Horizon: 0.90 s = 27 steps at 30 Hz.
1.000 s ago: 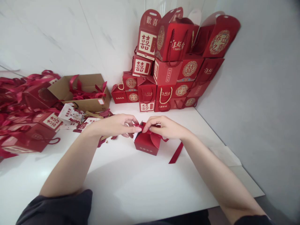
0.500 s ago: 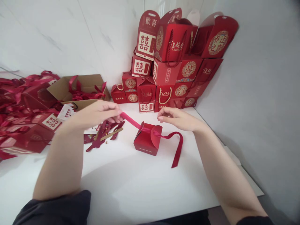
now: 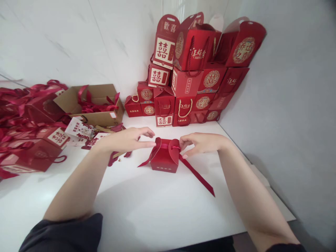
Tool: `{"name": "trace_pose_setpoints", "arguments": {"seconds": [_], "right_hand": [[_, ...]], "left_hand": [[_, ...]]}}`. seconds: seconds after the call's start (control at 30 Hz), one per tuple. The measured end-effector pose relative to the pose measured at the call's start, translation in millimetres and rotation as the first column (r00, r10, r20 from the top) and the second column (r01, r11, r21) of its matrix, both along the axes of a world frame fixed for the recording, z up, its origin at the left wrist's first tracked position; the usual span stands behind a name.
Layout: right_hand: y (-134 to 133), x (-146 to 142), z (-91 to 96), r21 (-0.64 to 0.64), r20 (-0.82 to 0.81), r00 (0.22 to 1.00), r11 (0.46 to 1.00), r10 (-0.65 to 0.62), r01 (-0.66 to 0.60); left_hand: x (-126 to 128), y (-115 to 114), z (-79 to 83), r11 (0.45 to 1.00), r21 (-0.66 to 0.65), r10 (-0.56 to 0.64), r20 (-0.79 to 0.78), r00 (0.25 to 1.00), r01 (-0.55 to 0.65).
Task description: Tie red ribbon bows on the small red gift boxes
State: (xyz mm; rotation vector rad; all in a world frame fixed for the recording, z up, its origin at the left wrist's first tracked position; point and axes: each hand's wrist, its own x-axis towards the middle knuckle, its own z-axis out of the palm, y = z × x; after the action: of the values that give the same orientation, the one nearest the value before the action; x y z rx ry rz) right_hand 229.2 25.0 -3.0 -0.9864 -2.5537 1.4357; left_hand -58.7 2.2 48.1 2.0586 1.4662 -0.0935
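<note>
A small red gift box [image 3: 164, 161] stands on the white table between my hands, its two rounded top flaps brought together. A dark red ribbon passes through the flaps, with one tail [image 3: 197, 177] running to the lower right and a shorter tail [image 3: 145, 161] to the left. My left hand [image 3: 128, 139] rests against the left flap, its fingers apart and holding nothing. My right hand [image 3: 202, 143] sits at the right flap beside the ribbon, fingers apart.
A stack of red gift boxes and bags [image 3: 189, 70] rises in the far corner. At left lie an open cardboard carton [image 3: 89, 105] of red ribbons, more red boxes [image 3: 34, 154], and printed cards. A grey wall [image 3: 283, 105] borders the table's right side.
My left hand has let go of the ribbon and moved down to the box. My right hand has also closed in on it. The ribbon's right tail now lies straighter, and a left tail shows.
</note>
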Motion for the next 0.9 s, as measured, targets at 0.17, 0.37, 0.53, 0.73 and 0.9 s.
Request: {"name": "trace_pose_setpoints", "arguments": {"seconds": [0.17,0.37,0.53,0.73,0.9], "right_hand": [[4,-13,-13.1,0.100,0.091,0.991,0.991,-0.100,0.090],[5,-22,-18.8,0.251,0.071,0.995,0.967,-0.069,0.050],[4,-10,-11.1,0.057,-0.104,0.991,0.995,-0.081,0.087],[0,6,11.9,-0.007,-0.234,0.968,0.996,-0.088,0.089],[-7,13,24.7,0.144,-0.110,0.994,0.989,-0.008,0.024]], "left_hand": [[17,-1,-23.4,0.997,0.000,0.081,-0.001,0.997,-0.081],[4,2,-33.9,0.998,0.050,-0.013,-0.156,0.988,0.021],[5,7,-20.4,0.954,-0.264,-0.131,0.050,0.990,0.140],[-7,11,-0.7,0.921,-0.314,-0.205,0.113,0.972,0.230],[-26,15,7.5,0.911,-0.315,-0.241,0.120,0.963,0.267]]}}
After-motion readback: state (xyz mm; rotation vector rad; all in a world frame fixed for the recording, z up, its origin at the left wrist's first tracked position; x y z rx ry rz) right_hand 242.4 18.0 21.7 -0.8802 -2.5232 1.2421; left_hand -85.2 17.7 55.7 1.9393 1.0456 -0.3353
